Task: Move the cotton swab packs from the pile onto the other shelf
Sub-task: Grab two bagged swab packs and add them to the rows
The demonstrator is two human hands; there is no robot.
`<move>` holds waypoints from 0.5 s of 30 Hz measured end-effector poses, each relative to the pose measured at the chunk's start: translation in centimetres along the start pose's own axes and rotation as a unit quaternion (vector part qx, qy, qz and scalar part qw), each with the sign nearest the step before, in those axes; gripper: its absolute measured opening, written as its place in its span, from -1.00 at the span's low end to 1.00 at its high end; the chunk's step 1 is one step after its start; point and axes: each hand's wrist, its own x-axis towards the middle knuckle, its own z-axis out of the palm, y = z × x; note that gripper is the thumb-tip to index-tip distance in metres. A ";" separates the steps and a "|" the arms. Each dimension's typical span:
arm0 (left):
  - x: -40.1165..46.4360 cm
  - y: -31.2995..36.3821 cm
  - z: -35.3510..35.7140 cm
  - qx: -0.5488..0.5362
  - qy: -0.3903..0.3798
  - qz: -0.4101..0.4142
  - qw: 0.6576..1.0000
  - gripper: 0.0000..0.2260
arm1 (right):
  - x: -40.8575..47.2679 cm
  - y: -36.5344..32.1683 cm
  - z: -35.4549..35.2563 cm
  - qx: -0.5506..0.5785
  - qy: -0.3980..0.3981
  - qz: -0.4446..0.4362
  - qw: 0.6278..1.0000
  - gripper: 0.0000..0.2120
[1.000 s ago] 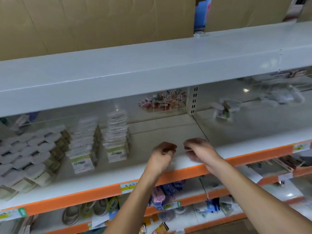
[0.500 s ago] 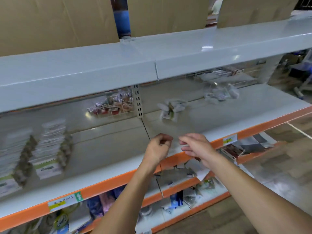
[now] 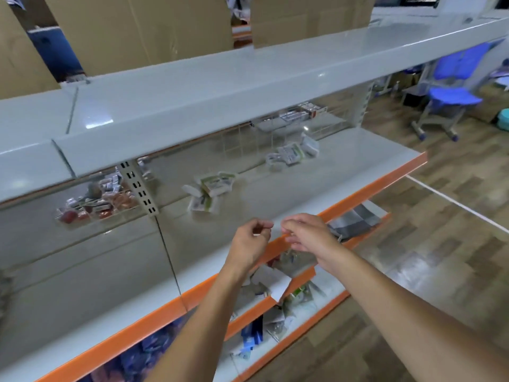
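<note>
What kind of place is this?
Probably a small shop or its stockroom: long white shelves with orange price strips, small packs lying on them, and cardboard boxes on top.

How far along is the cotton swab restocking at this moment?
Done: nothing provable; the neat rows are out of view. In hand: nothing; left hand and right hand hover with curled fingers, holding no pack. Left: two loose piles, nearer pile and farther pile, lie on the shelf.

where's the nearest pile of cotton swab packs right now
In the head view the nearer pile lies on the middle shelf, just right of the slotted upright, beyond both hands; a second pile lies further right.
</note>
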 end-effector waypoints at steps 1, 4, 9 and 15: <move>0.7 0.2 0.6 0.003 -0.005 0.004 1.000 -0.84 | 0.6 -0.1 -0.6 0.003 0.005 0.000 1.000 -0.87; 3.3 1.0 2.4 0.010 -0.018 0.010 1.000 -0.84 | 2.5 -0.5 -2.2 0.018 0.023 -0.003 1.000 -0.85; 7.9 2.4 5.1 0.046 -0.036 0.016 0.998 -0.83 | 5.7 -1.1 -4.9 0.035 0.050 -0.009 0.998 -0.88; 11.3 3.2 7.4 0.069 -0.052 0.021 0.996 -0.82 | 9.4 -1.6 -8.1 0.057 0.065 -0.008 0.996 -0.88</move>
